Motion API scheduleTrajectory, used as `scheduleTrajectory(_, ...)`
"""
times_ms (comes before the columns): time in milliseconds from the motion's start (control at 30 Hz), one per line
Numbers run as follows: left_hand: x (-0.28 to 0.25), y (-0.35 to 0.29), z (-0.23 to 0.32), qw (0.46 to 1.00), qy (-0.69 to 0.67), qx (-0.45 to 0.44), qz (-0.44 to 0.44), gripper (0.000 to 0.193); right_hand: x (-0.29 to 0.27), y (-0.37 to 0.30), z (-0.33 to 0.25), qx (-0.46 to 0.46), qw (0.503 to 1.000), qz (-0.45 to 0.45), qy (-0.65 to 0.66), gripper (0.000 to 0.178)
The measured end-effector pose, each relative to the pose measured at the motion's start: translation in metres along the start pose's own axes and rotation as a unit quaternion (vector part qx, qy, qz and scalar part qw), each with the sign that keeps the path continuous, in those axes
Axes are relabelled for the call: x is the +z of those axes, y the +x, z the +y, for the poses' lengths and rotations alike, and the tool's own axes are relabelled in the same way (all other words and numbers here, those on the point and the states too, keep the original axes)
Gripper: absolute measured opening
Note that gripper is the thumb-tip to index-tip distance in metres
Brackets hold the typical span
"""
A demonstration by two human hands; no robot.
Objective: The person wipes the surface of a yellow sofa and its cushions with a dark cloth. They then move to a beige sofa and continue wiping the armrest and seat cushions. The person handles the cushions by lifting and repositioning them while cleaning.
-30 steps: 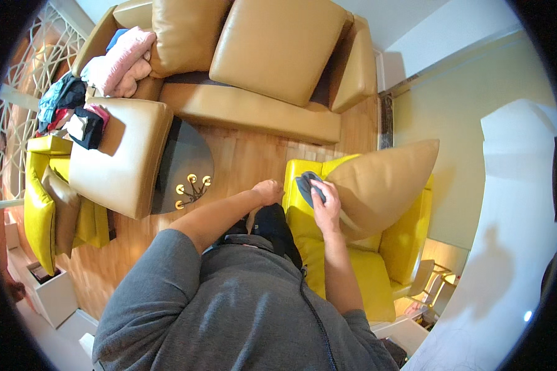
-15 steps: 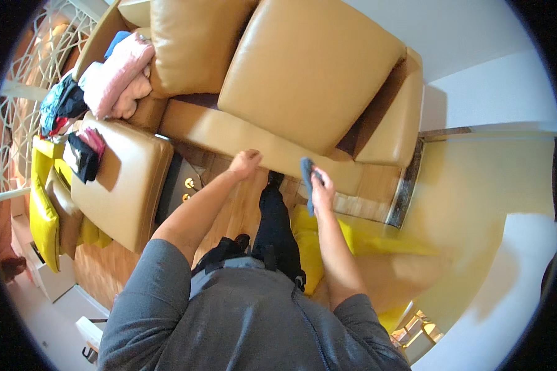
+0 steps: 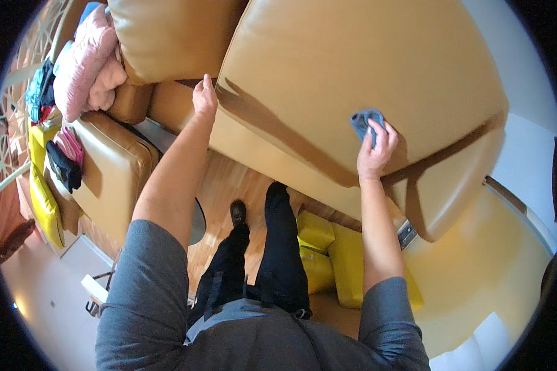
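In my right hand (image 3: pixel 377 151) is a bunched grey-blue cloth (image 3: pixel 360 123), pinched by the fingers over the face of a large tan leather cushion (image 3: pixel 328 74). Whether the cloth presses on the leather I cannot tell. My left hand (image 3: pixel 205 99) is at the cushion's lower left corner, fingers stretched out and holding nothing that shows. It may be touching the corner. The cushion stands tilted on the tan sofa, with a second leather cushion (image 3: pixel 173 37) to its left.
A tan leather ottoman (image 3: pixel 114 167) at left bears folded dark and pink clothes (image 3: pixel 65 157). Pink bedding (image 3: pixel 86 68) is heaped at the sofa's left end. Yellow cushions (image 3: pixel 346 266) lie by my legs, on the right. Wooden floor (image 3: pixel 229 179) shows around my feet.
I have come closer to the sofa. My right hand has carried the cloth rightward and up over the large cushion. My left hand has reached farther, to the cushion's corner, its fingers now extended.
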State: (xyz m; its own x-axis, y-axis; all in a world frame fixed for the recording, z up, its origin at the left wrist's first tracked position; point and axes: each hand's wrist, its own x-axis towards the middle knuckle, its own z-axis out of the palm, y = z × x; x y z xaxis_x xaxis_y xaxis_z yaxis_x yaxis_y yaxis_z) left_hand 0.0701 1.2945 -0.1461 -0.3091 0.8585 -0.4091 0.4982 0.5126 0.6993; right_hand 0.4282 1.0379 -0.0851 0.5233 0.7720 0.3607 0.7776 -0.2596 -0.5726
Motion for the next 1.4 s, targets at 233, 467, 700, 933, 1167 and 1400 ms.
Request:
scheduleTrajectory(233,0.023,0.065,-0.035,0.989,0.015,-0.050,-0.139,0.097,0.014,-0.013,0.018,-0.009,0.998,0.055,0.008,0.024)
scheduleTrajectory(467,0.015,0.086,-0.061,0.969,-0.075,-0.023,-0.235,0.103,0.012,-0.013,-0.002,0.008,0.997,0.063,-0.045,0.020)
scheduleTrajectory(700,-0.055,-0.039,-0.078,0.901,-0.069,-0.077,-0.421,0.095,0.002,-0.075,-0.007,0.273,0.929,0.248,0.039,0.026)
scheduleTrajectory(933,-0.087,-0.153,-0.052,0.927,-0.015,0.044,-0.372,0.079,-0.022,-0.130,-0.097,0.599,0.710,0.261,0.264,0.032)
scheduleTrajectory(1167,-0.153,-0.258,0.016,0.853,-0.079,0.082,-0.509,0.089,-0.085,-0.138,-0.186,0.568,0.522,0.223,0.596,0.051)
scheduleTrajectory(1400,-0.248,-0.327,0.053,0.848,0.140,0.357,-0.366,0.091,-0.120,-0.176,-0.254,0.639,0.565,0.140,0.503,0.049)
